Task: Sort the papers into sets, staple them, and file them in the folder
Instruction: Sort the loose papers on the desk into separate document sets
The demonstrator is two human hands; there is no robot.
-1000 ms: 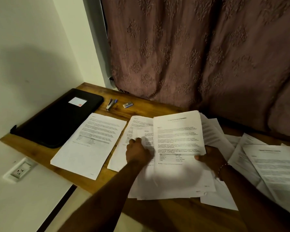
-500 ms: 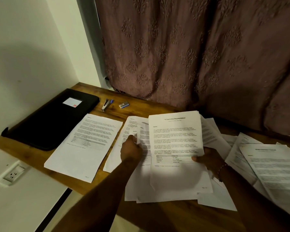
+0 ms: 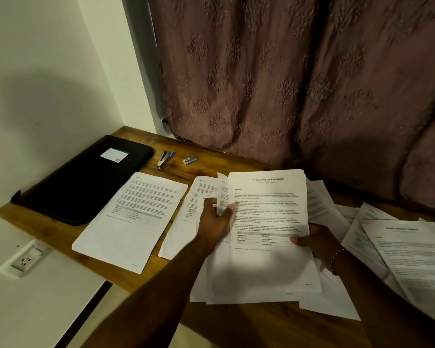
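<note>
**Sorting goes on: a sheet peels up under our left hand**

Paper still covers most of the wooden desk (image 3: 236, 330), and we are in the sorting step. Our right hand (image 3: 314, 243) grips the "Internship Documentation" sheet (image 3: 268, 222) at its right edge, thumb on the face, holding it tilted up over the loose pile (image 3: 261, 285) beneath. Our left hand (image 3: 212, 222) is closed on the edge of a page just left of it, fingers and thumb pinching the paper. A second ago that hand lay flatter on the pile; now a sheet's edge (image 3: 221, 194) stands lifted and curled beside the held page, so we judge that a page is being pulled free to check which set it belongs to.

One sheet (image 3: 136, 219) lies alone, flat, between the pile and the black folder (image 3: 86, 179), and reads to us as the start of a sorted set. Another lies partly under our left hand. More papers (image 3: 399, 249) fan out to the right, unsorted as far as we can tell.

The folder is shut at the desk's left end. The stapler (image 3: 164, 159) and a small staple box (image 3: 190, 160) rest near the curtain (image 3: 286, 84), untouched and well apart from both hands. Nothing appears stapled or filed yet.
</note>
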